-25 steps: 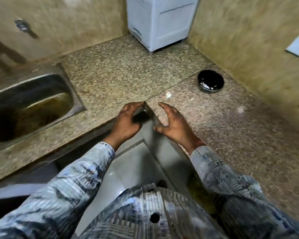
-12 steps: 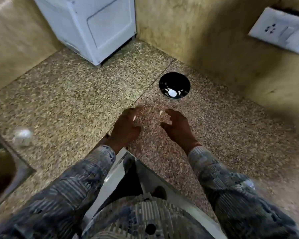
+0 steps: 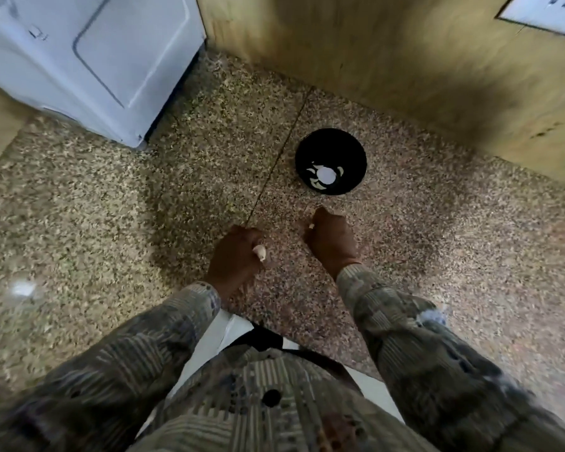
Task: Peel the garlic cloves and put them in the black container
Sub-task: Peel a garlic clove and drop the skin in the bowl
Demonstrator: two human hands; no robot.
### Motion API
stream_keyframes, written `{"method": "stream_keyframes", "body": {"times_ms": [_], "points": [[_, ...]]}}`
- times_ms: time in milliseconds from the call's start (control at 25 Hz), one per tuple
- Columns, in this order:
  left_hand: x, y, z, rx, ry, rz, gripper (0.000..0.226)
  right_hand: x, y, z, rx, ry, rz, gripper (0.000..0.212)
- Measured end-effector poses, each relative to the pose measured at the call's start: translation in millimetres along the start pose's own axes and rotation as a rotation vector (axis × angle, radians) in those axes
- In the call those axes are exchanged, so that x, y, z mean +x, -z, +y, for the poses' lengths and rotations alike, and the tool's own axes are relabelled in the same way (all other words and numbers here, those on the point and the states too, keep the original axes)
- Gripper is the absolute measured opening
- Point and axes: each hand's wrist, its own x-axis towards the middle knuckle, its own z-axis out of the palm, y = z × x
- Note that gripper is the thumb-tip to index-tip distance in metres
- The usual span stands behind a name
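My left hand (image 3: 237, 256) is curled over the speckled counter and holds a pale garlic clove (image 3: 260, 252) at its right side. My right hand (image 3: 331, 243) is also curled, with a small pale piece (image 3: 311, 226) showing at its left fingertips. The black container (image 3: 330, 160) sits on the counter just beyond my right hand, with a whitish garlic bulb and several pale pieces inside. The two hands are a short gap apart and do not touch.
A white appliance (image 3: 88, 60) stands at the back left of the granite counter (image 3: 111, 207). Tan walls close the corner behind the container, with a white socket plate (image 3: 545, 13) at the top right. A blurred white object (image 3: 22, 287) lies at the left.
The view swung right and away from the sink. Both hands moved from the counter's inner corner onto the counter near the container, and their fingers curled, each round a pale piece.
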Motion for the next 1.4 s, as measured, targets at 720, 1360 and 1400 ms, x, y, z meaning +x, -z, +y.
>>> {"method": "stream_keyframes", "body": {"times_ms": [720, 1360, 1400], "points": [[44, 12, 34, -1.211, 0.608, -0.393, 0.007, -6, 47, -17, 0.652, -0.165, 0.003, 0.024], [10, 6, 26, -1.18, 0.285, -0.409, 0.025, -83, 10, -9, 1.059, -0.255, -0.135, 0.02], [8, 6, 26, -1.168, 0.259, -0.403, 0.027, -84, 9, -8, 1.076, -0.247, -0.134, 0.02]]}}
